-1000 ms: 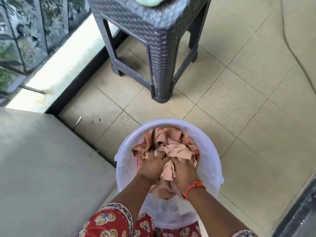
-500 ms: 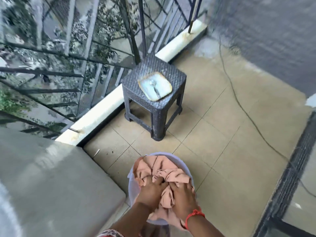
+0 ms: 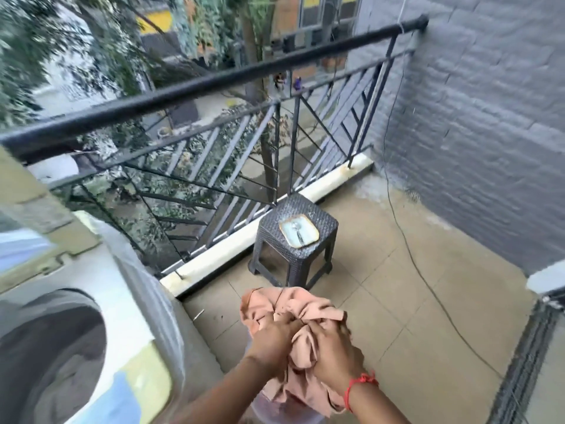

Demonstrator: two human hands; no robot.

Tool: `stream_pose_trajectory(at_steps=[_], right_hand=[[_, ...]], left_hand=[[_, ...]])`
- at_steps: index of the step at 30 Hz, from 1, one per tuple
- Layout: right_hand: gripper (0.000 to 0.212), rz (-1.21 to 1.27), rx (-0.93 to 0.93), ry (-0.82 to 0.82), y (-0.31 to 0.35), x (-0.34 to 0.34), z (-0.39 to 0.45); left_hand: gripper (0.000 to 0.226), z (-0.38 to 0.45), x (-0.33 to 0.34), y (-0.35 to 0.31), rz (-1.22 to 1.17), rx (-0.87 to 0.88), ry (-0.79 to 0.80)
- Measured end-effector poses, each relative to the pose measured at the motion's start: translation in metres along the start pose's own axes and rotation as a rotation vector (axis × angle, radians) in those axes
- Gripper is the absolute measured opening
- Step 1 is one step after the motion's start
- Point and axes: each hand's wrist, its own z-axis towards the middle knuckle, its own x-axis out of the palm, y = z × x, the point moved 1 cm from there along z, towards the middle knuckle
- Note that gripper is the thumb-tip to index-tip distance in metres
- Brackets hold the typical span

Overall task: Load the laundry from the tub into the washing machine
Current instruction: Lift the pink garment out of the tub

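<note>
A bundle of peach-pink laundry (image 3: 269, 304) hangs in the air in front of me, low in the head view. My left hand (image 3: 272, 341) and my right hand (image 3: 333, 350) are both shut on it, side by side. Under the bundle a sliver of the translucent tub (image 3: 275, 408) shows, mostly hidden by the cloth and my arms. The washing machine (image 3: 131, 301) fills the lower left, blurred, with its dark round opening (image 3: 55, 356) facing up.
A dark wicker stool (image 3: 318, 240) stands on the tiled floor ahead, with a pale plate (image 3: 299, 232) and a spoon on it. A black railing (image 3: 214, 84) runs behind it. A grey wall (image 3: 474, 133) closes the right side, and a thin cable (image 3: 428, 283) trails across the floor.
Both hands have lifted the pink laundry up out of the tub. The view has risen, so the railing, the wall and the washing machine's opening have come into sight.
</note>
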Motion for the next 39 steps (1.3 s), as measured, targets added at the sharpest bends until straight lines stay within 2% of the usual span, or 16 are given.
stream_pose_trajectory(at_steps=[3, 7, 10, 12, 15, 21, 26, 32, 39], right_hand=[[0.061, -0.022, -0.16, -0.023, 0.028, -0.045, 0.011], [0.066, -0.017, -0.331, -0.052, 0.082, -0.098, 0.024], [0.06, 0.031, -0.453, -0.101, 0.134, -0.136, 0.016], [0.055, 0.074, -0.534, -0.139, 0.175, -0.159, 0.007], [0.059, 0.074, -0.642, -0.187, 0.234, -0.181, -0.003], [0.058, 0.103, -0.782, -0.379, 0.356, -0.237, -0.034], [0.057, 0.107, -0.876, -0.478, 0.429, -0.274, -0.063], [0.06, 0.103, -0.839, -0.586, 0.448, -0.289, -0.079], [0.056, 0.109, -0.718, -0.679, 0.388, -0.312, -0.083]], left_hand=[[0.056, -0.026, -0.048, -0.002, -0.131, -0.064, -0.163], [0.049, -0.072, -0.114, 0.003, -0.165, -0.159, -0.379], [0.043, -0.112, -0.159, 0.014, -0.22, -0.197, -0.513], [0.046, -0.144, -0.186, 0.027, -0.226, -0.191, -0.602], [0.053, -0.194, -0.227, 0.044, -0.18, -0.201, -0.744], [0.085, -0.299, -0.315, 0.081, -0.154, -0.154, -1.003], [0.081, -0.361, -0.372, 0.104, -0.038, -0.096, -1.137], [0.075, -0.377, -0.401, 0.109, 0.0, 0.022, -1.185], [0.062, -0.328, -0.413, 0.062, 0.009, 0.177, -1.144]])
